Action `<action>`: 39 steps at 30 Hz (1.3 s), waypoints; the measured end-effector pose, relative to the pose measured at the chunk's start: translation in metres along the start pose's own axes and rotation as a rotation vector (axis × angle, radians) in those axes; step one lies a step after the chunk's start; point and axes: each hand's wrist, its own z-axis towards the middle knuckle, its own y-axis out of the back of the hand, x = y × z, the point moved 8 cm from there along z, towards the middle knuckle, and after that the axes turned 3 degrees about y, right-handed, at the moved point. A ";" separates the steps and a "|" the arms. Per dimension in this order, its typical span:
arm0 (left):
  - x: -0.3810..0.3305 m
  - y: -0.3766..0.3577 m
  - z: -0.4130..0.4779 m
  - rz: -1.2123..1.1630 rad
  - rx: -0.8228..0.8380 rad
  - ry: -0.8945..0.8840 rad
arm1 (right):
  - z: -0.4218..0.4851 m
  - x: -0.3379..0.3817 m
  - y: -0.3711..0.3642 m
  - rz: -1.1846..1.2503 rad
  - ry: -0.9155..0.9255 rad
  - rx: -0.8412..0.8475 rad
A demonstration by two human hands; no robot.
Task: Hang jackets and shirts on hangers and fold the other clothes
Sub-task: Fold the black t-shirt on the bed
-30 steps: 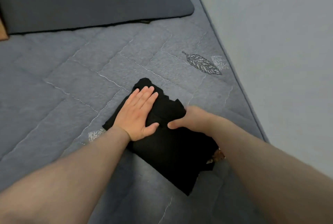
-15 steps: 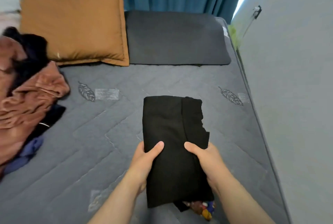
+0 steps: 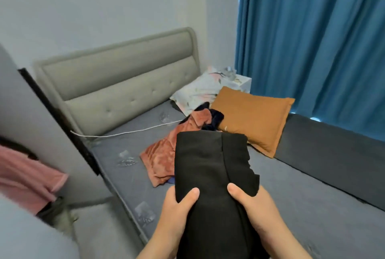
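A folded black garment (image 3: 210, 167) is held up above the grey mattress (image 3: 302, 192) in front of me. My left hand (image 3: 177, 206) grips its left edge, thumb on top. At the garment's right edge my right hand (image 3: 256, 208) grips the same way, thumb on top and fingers underneath. Behind the garment lies a heap of unfolded clothes: a rust-coloured piece (image 3: 164, 154) and dark pieces (image 3: 214, 119). The lower part of the black garment is out of the frame.
An orange pillow (image 3: 252, 117) and a dark grey pillow (image 3: 333, 150) lie along the blue curtain (image 3: 312, 39). A patterned pillow (image 3: 200, 91) leans near the padded headboard (image 3: 120, 87). A white cable (image 3: 125, 132) crosses the mattress. Pink cloth (image 3: 25, 177) hangs at the left.
Both hands have lifted the folded black garment off the mattress. The view has swung left, bringing the headboard and the pink cloth into sight.
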 end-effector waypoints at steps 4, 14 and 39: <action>-0.024 0.098 -0.051 -0.068 -0.185 -0.058 | -0.021 0.032 -0.097 -0.062 0.051 0.197; -0.063 0.287 -0.145 -0.164 -0.500 -0.228 | -0.093 0.066 -0.309 -0.179 0.190 0.562; -0.201 0.476 -0.028 -0.130 -0.819 -0.376 | -0.002 0.156 -0.561 -0.196 0.284 0.689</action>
